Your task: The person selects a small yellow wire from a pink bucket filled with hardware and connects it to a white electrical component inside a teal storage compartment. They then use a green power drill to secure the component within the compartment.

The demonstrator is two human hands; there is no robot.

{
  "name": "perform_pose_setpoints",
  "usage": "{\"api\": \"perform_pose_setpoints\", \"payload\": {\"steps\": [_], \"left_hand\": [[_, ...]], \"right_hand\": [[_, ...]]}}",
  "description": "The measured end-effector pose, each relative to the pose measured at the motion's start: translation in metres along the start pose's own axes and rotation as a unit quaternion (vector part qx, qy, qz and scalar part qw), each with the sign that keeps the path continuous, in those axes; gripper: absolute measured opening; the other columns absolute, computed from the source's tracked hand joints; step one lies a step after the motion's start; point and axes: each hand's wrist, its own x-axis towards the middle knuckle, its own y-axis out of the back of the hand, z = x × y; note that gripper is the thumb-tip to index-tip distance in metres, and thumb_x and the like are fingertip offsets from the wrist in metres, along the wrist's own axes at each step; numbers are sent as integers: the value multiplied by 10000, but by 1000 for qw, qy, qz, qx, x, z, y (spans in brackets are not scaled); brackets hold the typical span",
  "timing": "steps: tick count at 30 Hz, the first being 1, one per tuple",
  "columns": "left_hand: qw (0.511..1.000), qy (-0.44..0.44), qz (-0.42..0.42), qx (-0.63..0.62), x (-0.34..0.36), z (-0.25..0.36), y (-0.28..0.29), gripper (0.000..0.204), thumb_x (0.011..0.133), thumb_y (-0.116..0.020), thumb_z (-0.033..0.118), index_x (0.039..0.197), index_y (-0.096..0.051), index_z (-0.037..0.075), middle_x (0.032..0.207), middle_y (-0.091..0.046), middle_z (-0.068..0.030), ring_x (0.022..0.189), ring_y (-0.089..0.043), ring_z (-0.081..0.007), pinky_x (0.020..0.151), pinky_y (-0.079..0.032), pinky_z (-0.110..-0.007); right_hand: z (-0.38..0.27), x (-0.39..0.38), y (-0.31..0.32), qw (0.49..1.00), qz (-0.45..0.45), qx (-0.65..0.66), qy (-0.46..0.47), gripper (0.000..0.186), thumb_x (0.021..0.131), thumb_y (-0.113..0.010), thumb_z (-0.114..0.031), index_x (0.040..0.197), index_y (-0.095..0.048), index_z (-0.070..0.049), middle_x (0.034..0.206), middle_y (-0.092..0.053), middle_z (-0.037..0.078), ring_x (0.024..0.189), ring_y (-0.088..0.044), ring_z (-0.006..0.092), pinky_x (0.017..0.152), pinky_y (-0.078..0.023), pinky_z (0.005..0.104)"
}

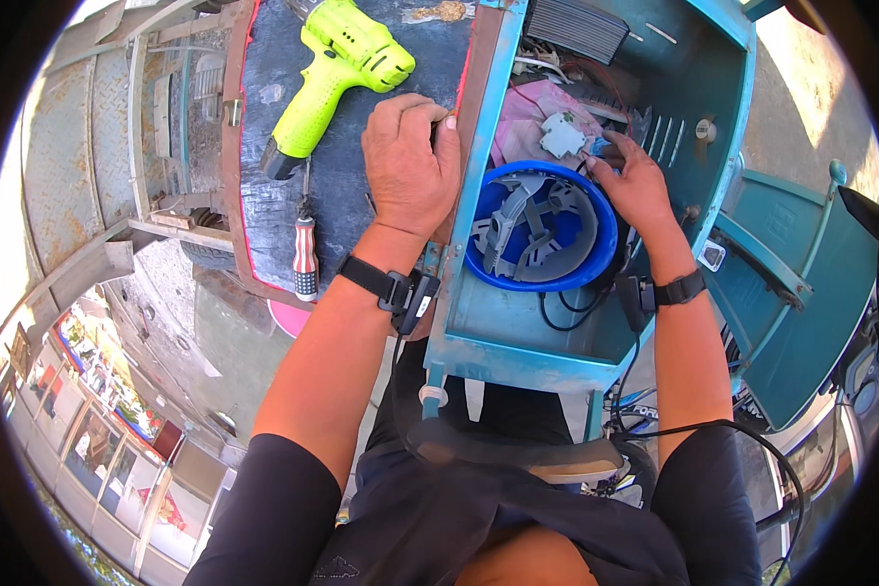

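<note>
My right hand (643,186) reaches into the teal box (527,354), fingers narrowly spaced beside a white block (563,136) just beyond the blue helmet (539,223); whether they grip it, I cannot tell. My left hand (410,166) curls near the drill (340,73), its grip hidden.

The teal box (518,356) is open above. A blue helmet (540,227) obstructs its middle; the right hand (640,186) occupies the gap toward the right wall (698,83). Passable floor (498,313) shows in front, partly crossed by black cable (566,325).
</note>
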Motion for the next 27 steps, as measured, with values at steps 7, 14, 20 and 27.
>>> {"api": "perform_pose_setpoints", "payload": {"steps": [7,14,20,27], "left_hand": [[980,132,-47,-143,4,11,26,115,921,-685,109,1003,-673,29,978,-659,-121,907,-643,-264,809,-519,-367],[868,318,-209,-320,-87,57,155,120,1003,-618,106,1067,-636,6,835,-636,-25,772,-598,-87,695,-497,-263],[816,500,-100,-273,-226,41,220,148,1008,-624,145,1045,-628,1,849,-656,-34,751,-586,-98,698,-505,-279],[752,601,7,-272,-304,42,237,137,1015,-610,136,1065,-626,9,859,-654,-39,740,-598,-92,675,-514,-258]], "right_hand": [[-46,-98,10,987,-88,124,54,456,897,-728,-201,1295,-622,-5,1098,-722,168,1005,-705,257,871,-546,360],[-118,-132,9,967,-178,93,159,331,872,-750,-174,1169,-705,-34,1001,-715,147,896,-700,266,830,-539,335],[-172,-76,-50,943,-178,-16,280,248,822,-769,-167,1027,-716,-38,923,-706,151,802,-679,311,726,-534,389],[-202,-80,-107,929,-130,-147,313,220,789,-802,-217,901,-689,-65,905,-674,136,838,-676,345,720,-532,444]]}}
